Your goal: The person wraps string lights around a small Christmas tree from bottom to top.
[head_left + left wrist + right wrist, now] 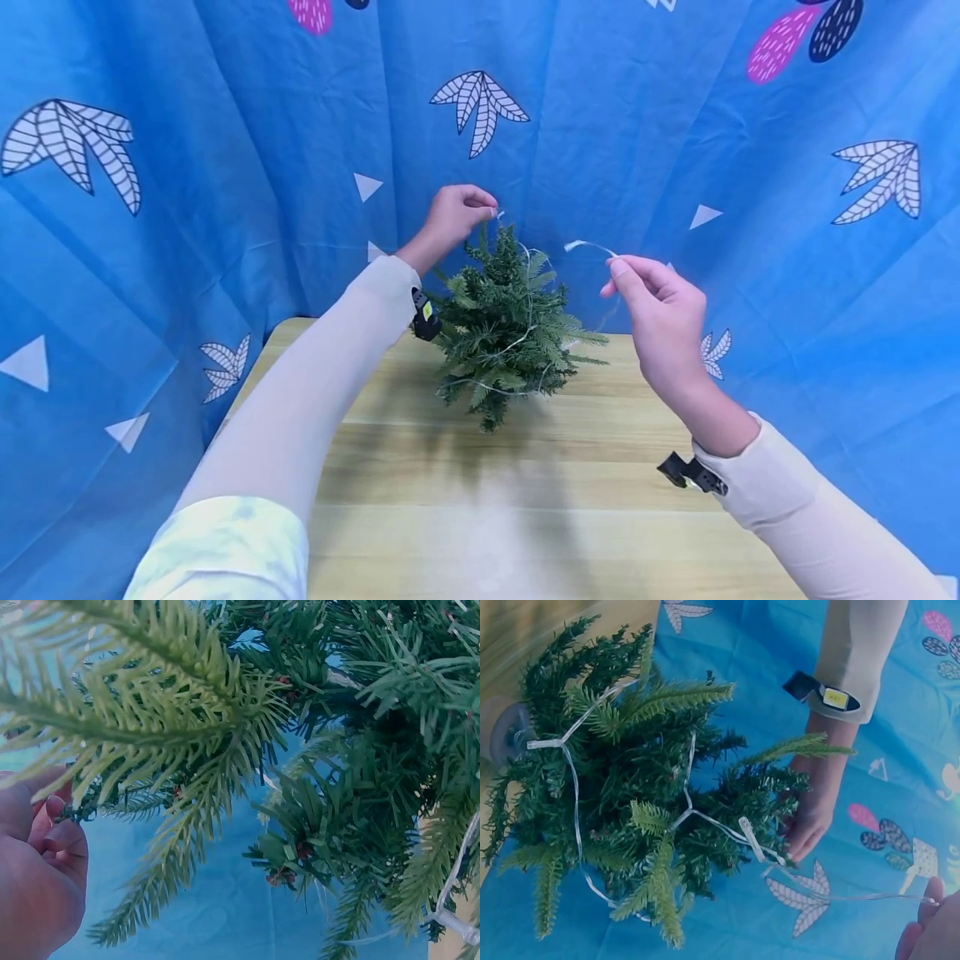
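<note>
A small artificial Christmas tree (502, 325) stands on the table, with clear-wired string lights (575, 802) looped round its branches. At the treetop my left hand (453, 215) pinches with thumb and fingers; a whitish bit of the string shows at its fingertips. In the left wrist view the left hand (41, 855) is close against a dark twig tip, its grip partly hidden by needles. Right of the tree, raised off the table, my right hand (660, 304) pinches the string between thumb and forefinger. From there the wire runs back to the treetop in the right wrist view.
The tree is on a light wooden table (480, 517). A blue patterned curtain (615, 125) hangs behind it and along both sides. A round clear-looking base (508, 733) shows under the tree. Black wrist straps (425, 315) sit on both sleeves.
</note>
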Motion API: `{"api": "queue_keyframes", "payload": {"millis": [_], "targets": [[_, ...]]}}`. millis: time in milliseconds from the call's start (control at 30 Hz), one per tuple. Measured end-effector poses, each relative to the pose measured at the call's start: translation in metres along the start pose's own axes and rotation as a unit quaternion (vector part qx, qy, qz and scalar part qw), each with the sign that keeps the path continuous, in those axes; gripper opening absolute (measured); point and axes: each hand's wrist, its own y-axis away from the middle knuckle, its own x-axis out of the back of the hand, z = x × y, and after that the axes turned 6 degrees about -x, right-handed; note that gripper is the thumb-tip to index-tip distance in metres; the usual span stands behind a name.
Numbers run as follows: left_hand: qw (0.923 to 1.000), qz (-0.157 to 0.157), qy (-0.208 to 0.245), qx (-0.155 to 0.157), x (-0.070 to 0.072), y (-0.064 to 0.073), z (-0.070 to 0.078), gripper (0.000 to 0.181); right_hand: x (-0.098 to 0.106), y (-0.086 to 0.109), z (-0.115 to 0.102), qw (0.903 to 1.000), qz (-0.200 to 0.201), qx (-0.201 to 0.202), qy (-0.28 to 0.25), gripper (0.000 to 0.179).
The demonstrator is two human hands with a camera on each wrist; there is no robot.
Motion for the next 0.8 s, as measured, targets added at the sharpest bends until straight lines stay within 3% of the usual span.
{"api": "queue_keyframes", "payload": {"millis": [233,533,800], "targets": [[0.9991,0.003,0.04,0.013,0.006,-0.001,-0.004,0.02,0.0,0.002,-0.003,0.9992,-0.026,-0.025,0.015,0.027],[0.9997,0.0,0.003,-0.024,0.022,0.01,-0.013,0.015,-0.021,0.013,-0.004,0.995,-0.088,-0.012,0.045,0.028],[0.9997,-0.018,-0.003,-0.014,0.031,0.017,-0.027,0.015,-0.051,0.027,-0.003,0.9874,-0.148,0.003,0.054,0.02]]}}
